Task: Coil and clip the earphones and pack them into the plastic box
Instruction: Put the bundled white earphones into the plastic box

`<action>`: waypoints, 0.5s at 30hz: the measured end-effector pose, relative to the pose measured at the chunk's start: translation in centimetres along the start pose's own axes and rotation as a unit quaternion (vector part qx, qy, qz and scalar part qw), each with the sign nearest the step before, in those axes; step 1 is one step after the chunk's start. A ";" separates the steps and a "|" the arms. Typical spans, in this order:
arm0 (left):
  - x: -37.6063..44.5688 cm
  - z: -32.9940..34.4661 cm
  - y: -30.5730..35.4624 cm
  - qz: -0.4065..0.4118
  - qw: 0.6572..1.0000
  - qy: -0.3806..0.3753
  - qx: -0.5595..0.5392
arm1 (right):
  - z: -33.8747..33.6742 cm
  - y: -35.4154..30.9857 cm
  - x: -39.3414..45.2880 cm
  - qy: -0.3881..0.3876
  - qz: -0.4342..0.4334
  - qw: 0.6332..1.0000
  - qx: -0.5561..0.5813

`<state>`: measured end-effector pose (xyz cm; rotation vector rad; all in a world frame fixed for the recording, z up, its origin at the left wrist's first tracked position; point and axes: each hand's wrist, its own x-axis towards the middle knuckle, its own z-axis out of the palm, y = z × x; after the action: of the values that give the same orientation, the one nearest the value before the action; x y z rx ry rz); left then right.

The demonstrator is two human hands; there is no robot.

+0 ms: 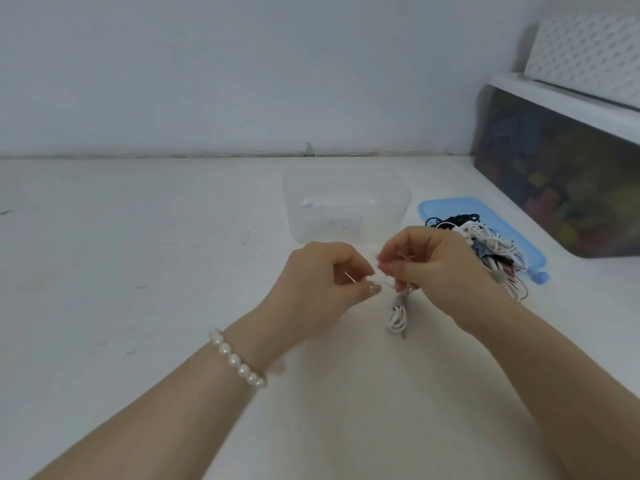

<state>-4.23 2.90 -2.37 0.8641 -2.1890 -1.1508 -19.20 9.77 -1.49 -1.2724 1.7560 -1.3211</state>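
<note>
A coiled white earphone bundle (397,315) hangs below my right hand (436,268), bound at its top by a grey tie. My right hand pinches the bundle's upper end. My left hand (322,278) sits just to its left, thumb and fingers pinched on a thin strand that runs toward the bundle. The clear plastic box (346,206) stands open on the white table just beyond both hands. It holds some small white items I cannot identify. A pile of tangled white, black and blue earphones (485,244) lies on a blue lid (478,207) to the right.
A large dark storage bin (554,181) with a white lid stands at the right edge, with a white perforated panel (588,53) on top. The wall runs along the table's far edge. A pearl bracelet (235,358) is on my left wrist.
</note>
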 end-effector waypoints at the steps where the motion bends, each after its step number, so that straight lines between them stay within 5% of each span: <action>1: 0.1 0.0 0.0 -0.008 1.000 0.001 -0.020 | 0.0 0.1 0.0 -0.004 -0.002 1.000 0.001; 10: 0.8 -0.9 0.5 -0.103 0.955 0.025 -0.276 | 0.2 -0.9 -0.6 -0.076 -0.021 0.995 0.063; 15: 0.9 -1.2 0.2 -0.126 0.937 -0.008 -0.326 | 0.9 -0.9 -0.6 -0.034 -0.062 0.994 0.081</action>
<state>-4.07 1.70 -1.42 0.8358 -1.5503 -1.8604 -17.93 9.99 -1.01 -1.3365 1.5111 -1.4398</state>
